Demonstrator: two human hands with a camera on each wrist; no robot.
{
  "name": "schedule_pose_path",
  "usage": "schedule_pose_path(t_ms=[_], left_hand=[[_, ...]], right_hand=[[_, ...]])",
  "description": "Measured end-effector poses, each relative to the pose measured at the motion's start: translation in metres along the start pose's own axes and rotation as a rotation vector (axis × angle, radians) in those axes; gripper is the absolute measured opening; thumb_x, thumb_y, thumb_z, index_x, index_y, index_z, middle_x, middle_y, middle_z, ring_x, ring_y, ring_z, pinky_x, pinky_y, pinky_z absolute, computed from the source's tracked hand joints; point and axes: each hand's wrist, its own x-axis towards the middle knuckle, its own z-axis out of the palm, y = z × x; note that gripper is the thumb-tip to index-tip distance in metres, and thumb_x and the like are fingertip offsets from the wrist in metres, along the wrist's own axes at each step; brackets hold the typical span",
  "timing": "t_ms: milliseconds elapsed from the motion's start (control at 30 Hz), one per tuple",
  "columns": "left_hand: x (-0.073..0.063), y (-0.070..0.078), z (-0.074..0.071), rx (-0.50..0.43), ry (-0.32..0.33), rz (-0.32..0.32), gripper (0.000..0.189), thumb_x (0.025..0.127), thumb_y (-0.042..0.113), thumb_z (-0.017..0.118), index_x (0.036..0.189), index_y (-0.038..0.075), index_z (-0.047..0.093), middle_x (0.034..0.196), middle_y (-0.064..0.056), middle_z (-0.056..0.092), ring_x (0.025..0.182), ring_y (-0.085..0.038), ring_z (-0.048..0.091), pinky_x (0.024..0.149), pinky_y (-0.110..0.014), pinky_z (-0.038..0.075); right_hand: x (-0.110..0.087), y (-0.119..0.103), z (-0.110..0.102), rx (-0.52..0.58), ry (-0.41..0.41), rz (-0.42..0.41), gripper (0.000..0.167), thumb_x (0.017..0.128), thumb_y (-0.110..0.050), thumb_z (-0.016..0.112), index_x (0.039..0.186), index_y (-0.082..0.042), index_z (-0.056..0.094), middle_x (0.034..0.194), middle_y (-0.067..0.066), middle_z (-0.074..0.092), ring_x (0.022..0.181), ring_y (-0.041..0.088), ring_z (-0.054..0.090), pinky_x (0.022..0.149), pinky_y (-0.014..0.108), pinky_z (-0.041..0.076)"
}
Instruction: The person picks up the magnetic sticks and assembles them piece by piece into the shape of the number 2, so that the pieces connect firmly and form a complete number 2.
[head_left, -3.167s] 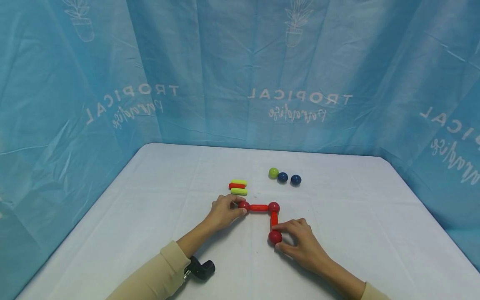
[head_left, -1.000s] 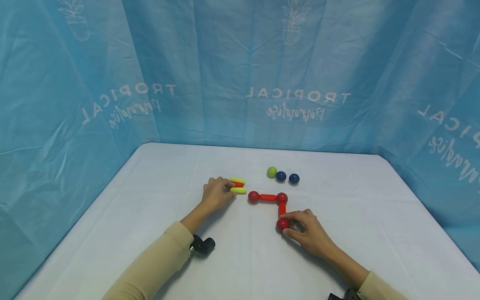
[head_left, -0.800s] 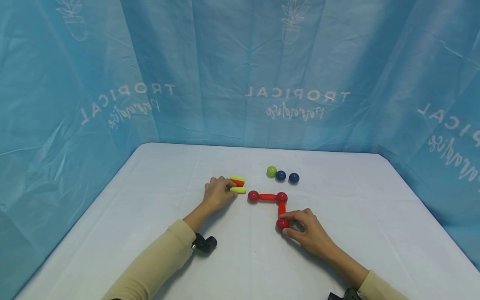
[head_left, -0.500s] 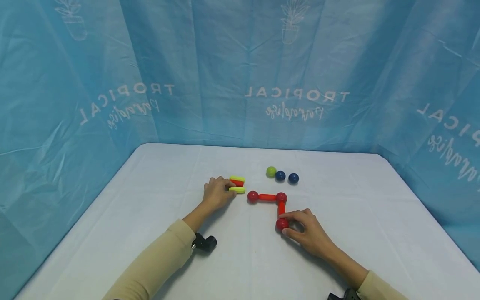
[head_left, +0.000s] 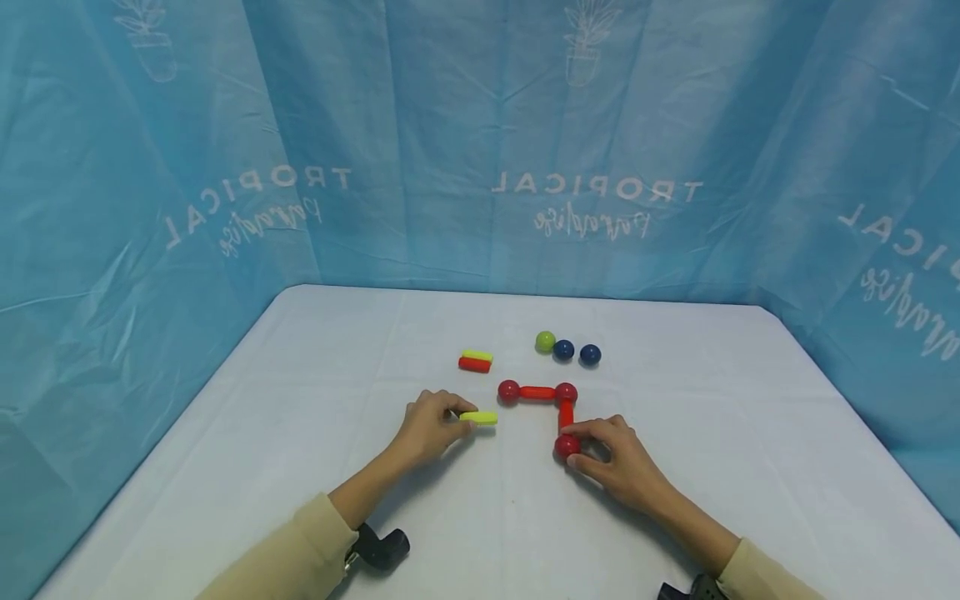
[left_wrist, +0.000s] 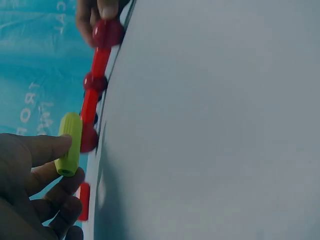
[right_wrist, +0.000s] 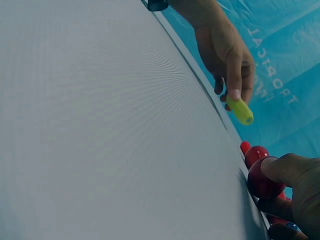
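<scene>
Between thumb and fingers, my left hand (head_left: 432, 427) pinches a yellow-green rod (head_left: 478, 417), held just off the table as the left wrist view shows its ribbed side and an end hole. My right hand (head_left: 618, 463) grips a red ball (head_left: 567, 447) at the near end of an L-shaped piece. That piece has a red rod (head_left: 566, 415) up to a corner red ball (head_left: 566, 392), then another red rod (head_left: 537, 392) leftward to a third red ball (head_left: 508, 392). In the right wrist view the gripped ball (right_wrist: 264, 179) sits under my thumb.
Behind the left hand lie a loose red rod (head_left: 474, 365) and a yellow-green rod (head_left: 477, 355), side by side. Farther back are a green ball (head_left: 545, 341) and two dark blue balls (head_left: 563, 350). A white cloth covers the table (head_left: 360, 358); a blue curtain (head_left: 450, 150) hangs behind.
My left hand let go of the left red ball, reached the loose rods, took the nearest yellow-green one and drew it toward me. The L-shaped piece moved slightly right and away, then stayed, still in my right hand.
</scene>
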Motion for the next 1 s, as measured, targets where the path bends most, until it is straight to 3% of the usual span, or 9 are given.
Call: schedule_pose_path(t_ms=[133, 333, 567, 1000], left_hand=[[-0.010, 0.008, 0.011, -0.026, -0.049, 0.039, 0.017, 0.079, 0.017, 0.072, 0.096, 0.017, 0.073, 0.089, 0.004, 0.064, 0.085, -0.015, 0.045, 0.077, -0.032, 0.027], [-0.014, 0.022, 0.028, -0.036, -0.103, 0.072, 0.018, 0.080, 0.020, 0.072, 0.098, 0.018, 0.073, 0.091, 0.003, 0.065, 0.086, -0.014, 0.044, 0.077, -0.032, 0.028], [-0.011, 0.034, 0.041, -0.007, -0.106, 0.124, 0.018, 0.079, 0.020, 0.072, 0.097, 0.017, 0.074, 0.091, 0.001, 0.066, 0.084, -0.013, 0.044, 0.077, -0.033, 0.030], [-0.007, 0.041, 0.051, 0.008, -0.120, 0.140, 0.017, 0.078, 0.020, 0.073, 0.095, 0.017, 0.074, 0.085, 0.004, 0.064, 0.083, -0.013, 0.045, 0.076, -0.033, 0.029]], right_hand=[[0.000, 0.000, 0.000, -0.007, -0.005, 0.012, 0.039, 0.077, -0.022, 0.076, 0.114, -0.032, 0.066, 0.105, -0.010, 0.063, 0.094, 0.013, 0.044, 0.078, 0.031, 0.037], [0.000, 0.000, 0.001, -0.018, -0.003, 0.031, 0.040, 0.076, -0.021, 0.077, 0.114, -0.032, 0.066, 0.105, -0.011, 0.064, 0.095, 0.013, 0.045, 0.080, 0.031, 0.037], [0.000, -0.001, 0.000, -0.028, -0.001, 0.028, 0.040, 0.077, -0.022, 0.076, 0.113, -0.033, 0.066, 0.105, -0.011, 0.065, 0.095, 0.012, 0.044, 0.080, 0.031, 0.037], [0.000, 0.001, 0.001, -0.021, 0.028, -0.021, 0.038, 0.076, -0.022, 0.077, 0.112, -0.030, 0.067, 0.104, -0.012, 0.067, 0.091, 0.013, 0.044, 0.078, 0.031, 0.035]])
